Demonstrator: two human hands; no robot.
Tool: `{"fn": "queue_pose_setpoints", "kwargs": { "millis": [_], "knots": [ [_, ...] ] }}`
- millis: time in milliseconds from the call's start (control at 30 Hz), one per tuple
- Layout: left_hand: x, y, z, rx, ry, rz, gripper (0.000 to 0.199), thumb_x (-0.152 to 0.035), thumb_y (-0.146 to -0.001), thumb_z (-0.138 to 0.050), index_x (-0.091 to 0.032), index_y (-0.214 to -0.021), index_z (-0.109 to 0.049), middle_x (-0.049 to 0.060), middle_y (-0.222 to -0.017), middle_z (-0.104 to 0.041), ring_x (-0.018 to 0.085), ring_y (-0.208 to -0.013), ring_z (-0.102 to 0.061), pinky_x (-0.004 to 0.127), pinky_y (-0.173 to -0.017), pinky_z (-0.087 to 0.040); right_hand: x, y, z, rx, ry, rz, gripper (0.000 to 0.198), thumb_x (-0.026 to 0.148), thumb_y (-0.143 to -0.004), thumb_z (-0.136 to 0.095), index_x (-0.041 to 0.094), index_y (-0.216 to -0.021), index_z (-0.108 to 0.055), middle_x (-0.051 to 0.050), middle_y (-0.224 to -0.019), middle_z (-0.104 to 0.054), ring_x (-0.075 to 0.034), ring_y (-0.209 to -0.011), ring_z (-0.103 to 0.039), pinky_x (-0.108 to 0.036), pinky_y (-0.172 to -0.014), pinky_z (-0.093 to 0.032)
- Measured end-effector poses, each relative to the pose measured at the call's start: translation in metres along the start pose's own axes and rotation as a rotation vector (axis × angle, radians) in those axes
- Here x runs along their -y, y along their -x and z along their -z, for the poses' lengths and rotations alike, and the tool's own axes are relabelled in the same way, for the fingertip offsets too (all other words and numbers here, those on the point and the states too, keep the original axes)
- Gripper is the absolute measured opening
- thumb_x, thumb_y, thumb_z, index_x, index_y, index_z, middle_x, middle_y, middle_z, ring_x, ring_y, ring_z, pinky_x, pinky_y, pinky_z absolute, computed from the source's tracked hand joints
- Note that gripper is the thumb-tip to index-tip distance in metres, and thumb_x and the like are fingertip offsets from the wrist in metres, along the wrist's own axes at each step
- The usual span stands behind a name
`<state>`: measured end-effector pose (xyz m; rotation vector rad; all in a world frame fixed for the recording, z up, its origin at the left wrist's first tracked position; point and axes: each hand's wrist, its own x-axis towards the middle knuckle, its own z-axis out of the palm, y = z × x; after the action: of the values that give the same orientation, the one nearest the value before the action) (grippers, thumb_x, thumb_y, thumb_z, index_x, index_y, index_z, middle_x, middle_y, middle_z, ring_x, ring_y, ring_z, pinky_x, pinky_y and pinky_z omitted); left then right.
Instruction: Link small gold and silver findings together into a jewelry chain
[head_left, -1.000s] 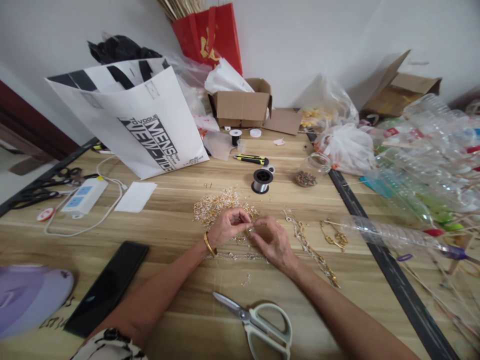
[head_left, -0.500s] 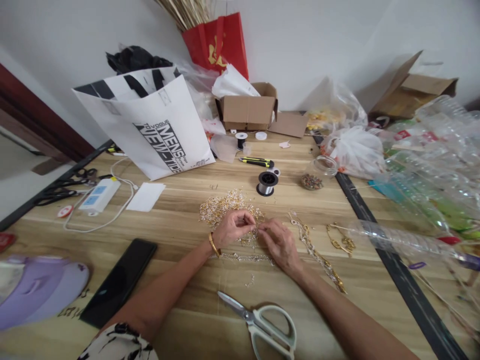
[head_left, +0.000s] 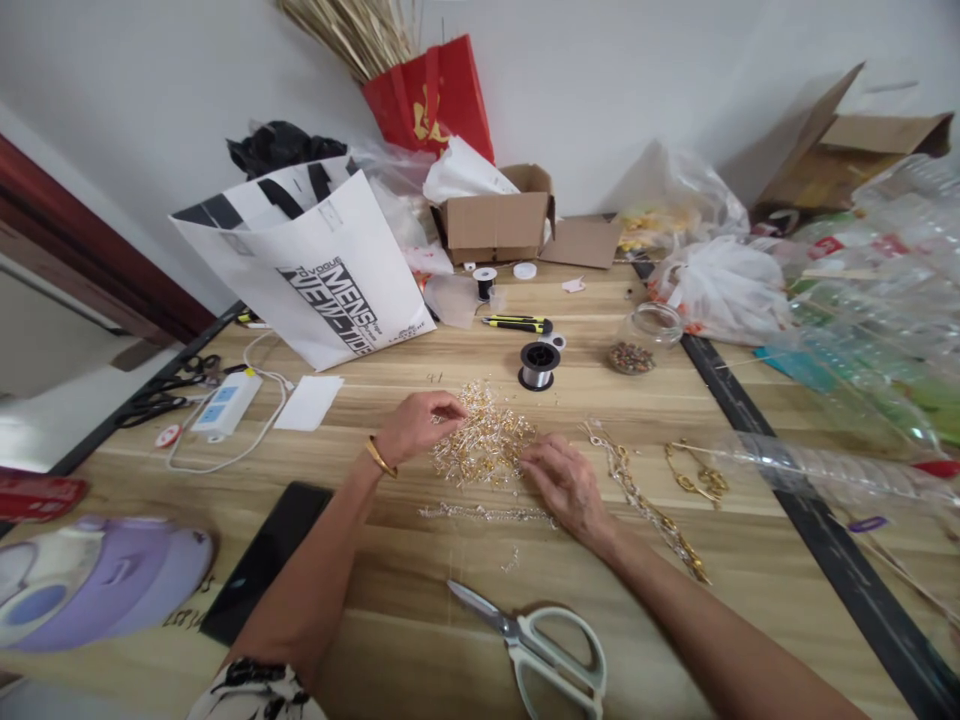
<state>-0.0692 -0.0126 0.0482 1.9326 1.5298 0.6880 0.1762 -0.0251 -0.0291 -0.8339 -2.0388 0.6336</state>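
Note:
A heap of small gold and silver pins and beads (head_left: 486, 440) lies on the wooden table (head_left: 420, 590). My left hand (head_left: 415, 425), with a gold bangle on the wrist, rests at the heap's left edge with fingertips pinched together; what they pinch is too small to see. My right hand (head_left: 566, 485) lies on the table at the heap's right edge, fingers curled down on the pieces. A silvery beaded strand (head_left: 487, 514) stretches between my wrists. A gold and silver chain (head_left: 649, 505) runs along the table right of my right hand.
White-handled scissors (head_left: 544, 650) lie near the front edge. A black phone (head_left: 266, 560) and a purple object (head_left: 105, 580) lie at the left. A wire spool (head_left: 538, 365), utility knife (head_left: 517, 323), bead jar (head_left: 645, 340), white shopping bag (head_left: 315, 270), power strip (head_left: 225, 403), cardboard box (head_left: 499, 220) and plastic bottles (head_left: 862, 320) crowd the back and right.
My hands, which were pinched together over the heap, have come apart: the left moved to the heap's left side, the right stayed low on its right. The camera shifted slightly.

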Motion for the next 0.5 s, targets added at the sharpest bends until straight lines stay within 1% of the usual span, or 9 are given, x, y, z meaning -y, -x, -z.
{"fn": "queue_pose_setpoints", "kwargs": {
  "millis": [100,200,267,333,500],
  "knots": [
    [0.004,0.000,0.004,0.093,-0.236,0.000,0.008,-0.017,-0.075,-0.061,-0.015,-0.076,-0.069,0.004,-0.079,-0.069,0.016,-0.074,-0.062,0.027,-0.073,-0.045,0.000,0.000,0.000,-0.007,0.005,-0.004,0.011,0.023,-0.090,-0.052,0.020,-0.086,-0.062,-0.005,-0.082,-0.061,-0.017,-0.077,-0.057,-0.029,-0.067,-0.046],
    [0.009,-0.001,-0.002,0.181,-0.400,0.013,0.009,-0.014,-0.073,-0.060,-0.016,-0.072,-0.069,0.004,-0.074,-0.067,0.016,-0.071,-0.059,0.025,-0.067,-0.042,0.000,0.000,-0.001,-0.012,0.009,0.002,0.009,0.022,-0.089,-0.053,0.019,-0.087,-0.062,-0.005,-0.082,-0.062,-0.017,-0.077,-0.057,-0.029,-0.068,-0.046],
    [0.012,-0.002,-0.008,0.216,-0.442,0.014,0.008,-0.015,-0.072,-0.061,-0.015,-0.073,-0.069,0.004,-0.074,-0.067,0.017,-0.071,-0.058,0.025,-0.066,-0.041,-0.001,0.000,-0.002,-0.014,0.007,0.001,0.009,0.022,-0.089,-0.053,0.019,-0.086,-0.062,-0.005,-0.082,-0.062,-0.017,-0.077,-0.058,-0.029,-0.069,-0.047],
    [0.015,-0.004,-0.015,0.249,-0.456,-0.009,0.007,-0.017,-0.073,-0.062,-0.015,-0.072,-0.069,0.004,-0.074,-0.067,0.017,-0.072,-0.057,0.026,-0.069,-0.041,-0.001,0.000,-0.002,-0.014,0.003,-0.001,0.010,0.022,-0.089,-0.052,0.019,-0.086,-0.062,-0.005,-0.082,-0.062,-0.018,-0.077,-0.058,-0.030,-0.069,-0.047],
    [0.015,-0.007,-0.029,0.217,-0.463,-0.052,0.008,-0.016,-0.074,-0.060,-0.016,-0.069,-0.066,0.004,-0.073,-0.064,0.017,-0.073,-0.055,0.027,-0.073,-0.040,-0.003,0.001,-0.002,0.012,-0.013,-0.004,0.012,0.024,-0.090,-0.051,0.020,-0.088,-0.062,-0.005,-0.082,-0.062,-0.018,-0.077,-0.058,-0.031,-0.070,-0.048]
  ]
}}
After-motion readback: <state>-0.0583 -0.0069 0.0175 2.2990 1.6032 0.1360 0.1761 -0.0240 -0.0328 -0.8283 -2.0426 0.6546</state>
